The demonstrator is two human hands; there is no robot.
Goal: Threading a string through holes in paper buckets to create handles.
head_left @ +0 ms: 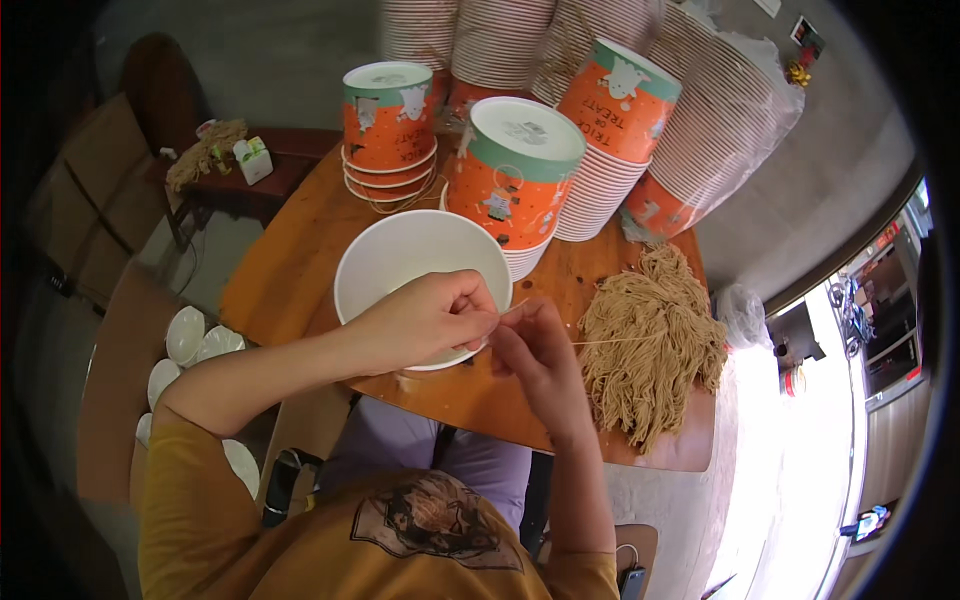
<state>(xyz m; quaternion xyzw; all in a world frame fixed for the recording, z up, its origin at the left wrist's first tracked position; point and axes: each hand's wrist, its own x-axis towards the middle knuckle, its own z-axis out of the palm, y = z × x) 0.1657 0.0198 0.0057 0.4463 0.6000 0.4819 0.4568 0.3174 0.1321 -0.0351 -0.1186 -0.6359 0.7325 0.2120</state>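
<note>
My left hand (425, 318) rests on the near rim of a white paper bucket (400, 258) and pinches a thin tan string (610, 341). My right hand (535, 352) sits close beside it, fingers closed on the same string, which runs right toward a heap of tan strings (655, 340) on the wooden table (290, 260). The bucket stands open side up and its inside looks white and bare.
Stacks of orange-and-green printed paper buckets (515, 180) stand upside down behind the white one, with taller stacks (720, 120) leaning at the back right. White lids (190, 335) lie on a chair at the left. A smaller bunch of strings (205, 150) sits on a side table.
</note>
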